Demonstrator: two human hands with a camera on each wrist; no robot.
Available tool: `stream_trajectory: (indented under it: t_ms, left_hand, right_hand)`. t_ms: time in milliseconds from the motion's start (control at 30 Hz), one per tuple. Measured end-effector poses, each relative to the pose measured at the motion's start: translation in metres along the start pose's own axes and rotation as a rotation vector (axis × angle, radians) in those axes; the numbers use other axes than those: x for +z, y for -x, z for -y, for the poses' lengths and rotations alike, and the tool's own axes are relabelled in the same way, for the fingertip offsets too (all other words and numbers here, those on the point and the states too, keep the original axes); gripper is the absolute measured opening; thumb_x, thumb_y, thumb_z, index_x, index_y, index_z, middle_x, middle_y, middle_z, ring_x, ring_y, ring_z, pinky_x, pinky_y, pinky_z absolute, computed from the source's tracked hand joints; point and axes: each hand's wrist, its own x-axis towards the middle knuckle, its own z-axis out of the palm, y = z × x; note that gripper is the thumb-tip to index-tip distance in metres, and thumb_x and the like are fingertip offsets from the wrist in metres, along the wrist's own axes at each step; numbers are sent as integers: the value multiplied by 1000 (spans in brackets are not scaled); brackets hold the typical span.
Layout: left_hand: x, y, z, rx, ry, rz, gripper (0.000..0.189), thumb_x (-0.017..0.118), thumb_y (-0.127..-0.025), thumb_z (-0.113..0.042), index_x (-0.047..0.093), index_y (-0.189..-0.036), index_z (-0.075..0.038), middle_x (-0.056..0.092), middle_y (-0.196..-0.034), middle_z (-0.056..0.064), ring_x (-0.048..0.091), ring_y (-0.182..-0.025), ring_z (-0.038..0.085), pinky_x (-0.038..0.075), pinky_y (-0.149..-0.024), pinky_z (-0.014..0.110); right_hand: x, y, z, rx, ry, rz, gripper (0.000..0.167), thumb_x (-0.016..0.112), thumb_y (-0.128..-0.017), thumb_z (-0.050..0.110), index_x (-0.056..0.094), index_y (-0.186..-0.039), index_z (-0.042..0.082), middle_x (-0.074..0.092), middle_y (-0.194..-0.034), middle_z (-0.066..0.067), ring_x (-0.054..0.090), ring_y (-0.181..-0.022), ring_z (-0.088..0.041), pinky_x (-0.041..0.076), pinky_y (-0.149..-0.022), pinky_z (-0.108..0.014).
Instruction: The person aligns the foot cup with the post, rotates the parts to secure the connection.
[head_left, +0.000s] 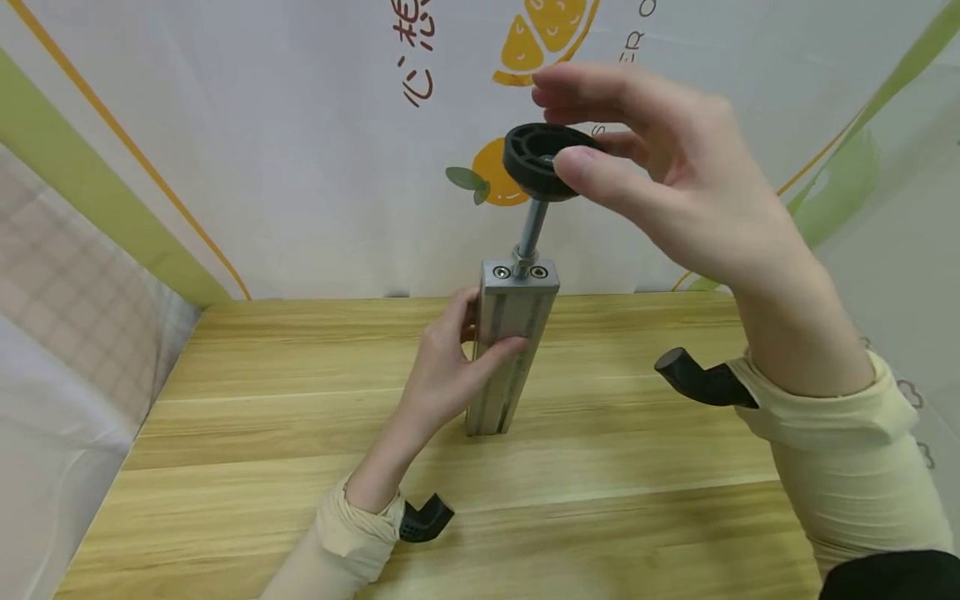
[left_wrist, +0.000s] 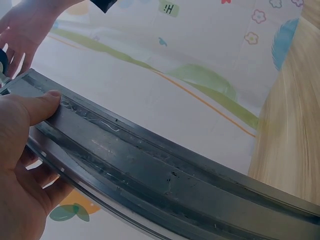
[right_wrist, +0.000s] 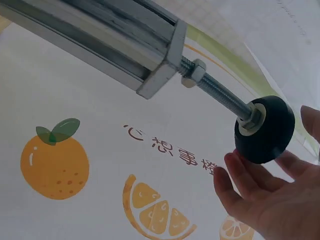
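A silver aluminium profile (head_left: 498,375) stands upright on the table, its slotted faces long and grey in the left wrist view. My left hand (head_left: 450,367) grips it near the upper end, thumb across the front face and fingers behind. From its end plate (head_left: 521,275) rises a threaded rod (right_wrist: 225,95) carrying a hex nut (right_wrist: 194,73). A round black levelling foot (right_wrist: 267,130) tops the rod, tilted in the head view. My right hand (head_left: 675,167) is loosely spread around the foot, with fingertips close to its side and a gap at the thumb in the right wrist view.
The wooden table (head_left: 262,475) lies beneath. A white curtain (head_left: 322,167) printed with oranges and lettering hangs behind its far edge. Each sleeve bears a black curved wrist piece, the right one (head_left: 697,379) jutting over the table.
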Motion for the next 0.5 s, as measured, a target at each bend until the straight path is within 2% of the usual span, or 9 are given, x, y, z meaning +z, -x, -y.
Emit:
stream_trajectory:
  t_ms: [100, 233, 300, 367, 467, 500]
  left_hand:
    - [0, 0, 0, -1, -1, -2, 60, 81, -87, -9, 51, -139, -4, 71, -122, 14, 72, -101, 24, 61, -83, 35]
    - [0, 0, 0, -1, -7, -3, 59, 81, -87, -9, 51, -138, -4, 71, -122, 14, 72, -101, 23, 61, -83, 35]
    - [0, 0, 0, -2, -7, -5, 59, 81, -87, -9, 52, -138, -4, 71, -122, 14, 72, -101, 23, 61, -84, 34]
    - [1, 0, 0, -1, -6, -6, 58, 81, -87, -9, 52, -137, -4, 71, -122, 13, 72, -101, 23, 61, -83, 34]
    - [2, -1, 0, 3, 1, -3, 58, 81, -87, -9, 52, -137, -5, 70, -122, 13, 72, -100, 23, 61, -84, 34]
    - [2, -1, 0, 5, 3, -2, 58, 81, -87, -9, 52, -137, -5, 70, -122, 13, 72, -100, 23, 61, -84, 33]
  right_hand:
    - [-2, 1, -2, -43, -79, 30, 43, 61, -98, 3, 60, -140, 1, 63, -139, -20, 61, -128, -30, 51, -109, -32]
    - [2, 1, 0, -35, -32, 25, 43, 65, -96, 2, 62, -139, 1, 65, -137, -16, 64, -123, -25, 51, -105, -29]
    - [5, 0, 0, -17, 75, -7, 45, 70, -95, 7, 64, -139, 9, 68, -132, -9, 64, -120, -18, 50, -104, -29]
    - [7, -1, -9, -21, 222, -47, 47, 74, -94, 17, 64, -140, 23, 67, -124, -2, 62, -113, -13, 50, -100, -30]
    - [6, -4, -42, -71, 456, -95, 56, 78, -90, 41, 58, -141, 43, 60, -116, 7, 60, -105, -4, 49, -92, -27]
    - [6, -5, -53, -81, 494, -111, 59, 79, -87, 46, 56, -141, 48, 58, -114, 9, 58, -103, -4, 48, -90, -29]
